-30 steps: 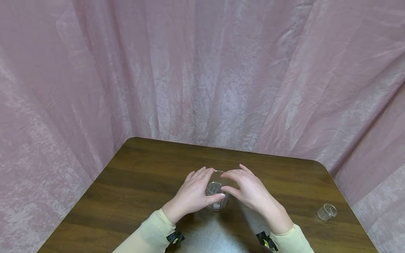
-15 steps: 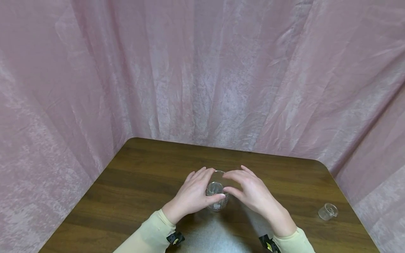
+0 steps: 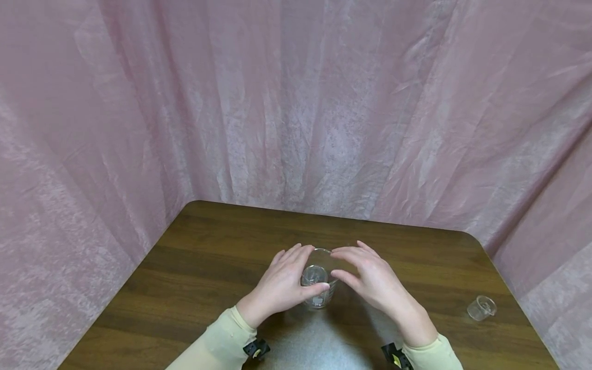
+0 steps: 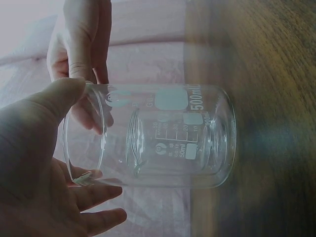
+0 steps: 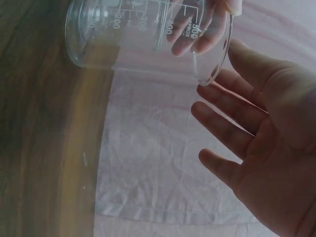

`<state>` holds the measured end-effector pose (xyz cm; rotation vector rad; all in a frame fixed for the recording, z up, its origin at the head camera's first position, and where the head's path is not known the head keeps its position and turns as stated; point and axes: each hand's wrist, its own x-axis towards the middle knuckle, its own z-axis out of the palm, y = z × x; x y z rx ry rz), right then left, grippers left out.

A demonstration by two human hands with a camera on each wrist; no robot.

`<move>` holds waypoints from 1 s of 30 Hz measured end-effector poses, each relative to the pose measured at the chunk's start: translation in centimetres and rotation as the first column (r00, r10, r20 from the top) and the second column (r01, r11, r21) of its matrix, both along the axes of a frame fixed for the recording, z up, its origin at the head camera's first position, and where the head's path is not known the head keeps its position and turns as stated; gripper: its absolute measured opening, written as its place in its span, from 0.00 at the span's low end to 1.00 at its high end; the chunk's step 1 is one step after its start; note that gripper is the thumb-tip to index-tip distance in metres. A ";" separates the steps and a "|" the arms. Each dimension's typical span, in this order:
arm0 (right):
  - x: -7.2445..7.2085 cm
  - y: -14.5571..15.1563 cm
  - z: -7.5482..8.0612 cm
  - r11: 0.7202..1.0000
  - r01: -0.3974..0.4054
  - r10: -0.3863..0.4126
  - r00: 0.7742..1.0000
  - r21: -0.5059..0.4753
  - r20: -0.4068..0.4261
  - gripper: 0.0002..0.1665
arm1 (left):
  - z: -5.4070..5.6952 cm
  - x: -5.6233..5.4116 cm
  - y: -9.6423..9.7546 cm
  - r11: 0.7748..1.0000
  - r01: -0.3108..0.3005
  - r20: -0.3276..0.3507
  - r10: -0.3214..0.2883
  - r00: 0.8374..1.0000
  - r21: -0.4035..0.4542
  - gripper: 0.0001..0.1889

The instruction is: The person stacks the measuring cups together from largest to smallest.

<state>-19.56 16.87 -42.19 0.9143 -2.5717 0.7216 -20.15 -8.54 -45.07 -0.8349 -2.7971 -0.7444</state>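
Left hand (image 4: 32, 138) on rim of 500 mL glass beaker (image 4: 170, 98), thumb one side, fingers other. 50 mL beaker (image 4: 173, 150) nested inside. Right hand (image 4: 81, 54) behind rim; contact unclear. Wood-grain tabletop (image 4: 276, 133) at base.

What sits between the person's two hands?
The large beaker, with at least one smaller beaker inside, stands between the left hand and right hand in the head view; the left wrist view confirms the nesting.
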 end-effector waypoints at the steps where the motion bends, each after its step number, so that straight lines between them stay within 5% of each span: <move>1: 0.0 0.0 0.0 1.000 0.003 -0.003 1.000 0.001 0.002 0.25 | 0.0 0.0 0.0 1.000 0.000 -0.001 0.000 1.000 0.001 0.49; 21: -0.1 1.8 0.4 0.998 0.064 -0.063 0.996 0.006 -0.057 0.31 | -0.1 -0.1 0.1 1.000 -0.002 -0.002 0.002 1.000 0.011 0.50; 30: 0.0 2.6 0.5 0.996 0.088 -0.089 0.996 0.033 0.019 0.34 | -0.1 -0.2 0.1 1.000 -0.003 0.003 0.003 1.000 0.007 0.50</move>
